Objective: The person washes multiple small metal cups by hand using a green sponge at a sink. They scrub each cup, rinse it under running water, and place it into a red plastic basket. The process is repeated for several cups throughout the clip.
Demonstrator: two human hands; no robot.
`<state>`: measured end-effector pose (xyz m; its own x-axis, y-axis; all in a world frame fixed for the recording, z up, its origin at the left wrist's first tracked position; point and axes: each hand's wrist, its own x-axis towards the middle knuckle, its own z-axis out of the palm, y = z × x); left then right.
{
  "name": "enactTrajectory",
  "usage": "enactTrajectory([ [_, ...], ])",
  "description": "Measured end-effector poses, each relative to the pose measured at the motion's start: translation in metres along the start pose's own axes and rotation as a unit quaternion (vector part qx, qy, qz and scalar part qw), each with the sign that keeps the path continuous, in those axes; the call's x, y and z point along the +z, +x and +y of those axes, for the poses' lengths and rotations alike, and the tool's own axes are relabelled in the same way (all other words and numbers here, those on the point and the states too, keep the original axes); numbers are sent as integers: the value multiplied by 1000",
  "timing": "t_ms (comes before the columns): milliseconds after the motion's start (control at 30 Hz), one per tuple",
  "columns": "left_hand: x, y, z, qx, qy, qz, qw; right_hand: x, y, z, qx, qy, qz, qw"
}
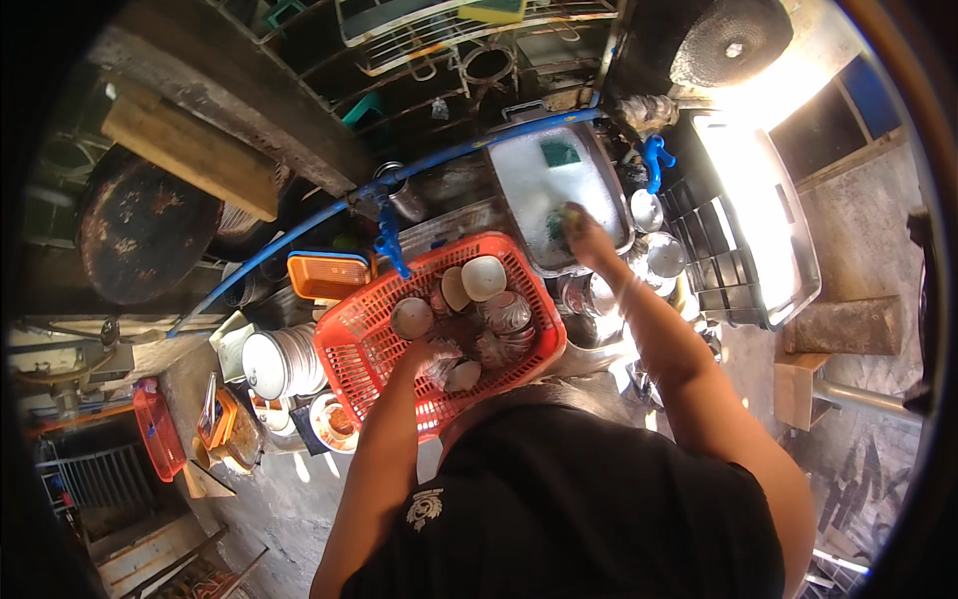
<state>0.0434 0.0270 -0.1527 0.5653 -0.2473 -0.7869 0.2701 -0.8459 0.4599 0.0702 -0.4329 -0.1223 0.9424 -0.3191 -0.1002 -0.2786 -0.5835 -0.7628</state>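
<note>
My left hand (428, 353) reaches into a red plastic basket (350, 378), among small bowls and fluted glass-like cups. Its fingers touch the cups near the front; blur hides whether they grip one. A white bowl (412, 318) lies just beyond this hand, and another white bowl (483, 278) sits farther back beside fluted cups (507, 312). Over the near right part of a rectangular basin (503, 196) of sudsy water, my right hand (590, 238) holds a green scouring sponge (557, 224). A second green scouring pad (560, 153) floats in the foam.
Blue taps (389, 243) (656, 161) join a blue pipe (468, 147) behind the basin. Stacked plates (278, 362) and an orange tray (329, 275) stand left. Metal bowls (664, 254) and a grey crate (722, 258) stand right. A wire rack (419, 37) hangs above.
</note>
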Motion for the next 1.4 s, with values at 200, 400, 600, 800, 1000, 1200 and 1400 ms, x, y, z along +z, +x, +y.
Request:
enactTrajectory([
  [200,37,-36,-82,162,-437,201,861,-39,-78,-22,4,187,63,980],
  [400,-3,-123,-45,157,-449,405,781,18,-143,-82,7,337,-46,940],
  [600,-23,-176,16,211,-756,-50,617,93,-187,-212,-428,97,-83,895],
  [800,-15,-169,37,249,-749,-82,608,97,-198,-252,-537,-30,-63,841],
  [1000,-19,-167,44,272,-695,-55,663,91,-200,-265,-394,6,-226,891],
  [1200,-22,-172,43,289,-667,-46,685,97,-195,-260,-290,-76,-226,927],
  [1400,-18,-139,32,274,-679,-53,679,115,-210,-243,-370,-69,-58,925],
])
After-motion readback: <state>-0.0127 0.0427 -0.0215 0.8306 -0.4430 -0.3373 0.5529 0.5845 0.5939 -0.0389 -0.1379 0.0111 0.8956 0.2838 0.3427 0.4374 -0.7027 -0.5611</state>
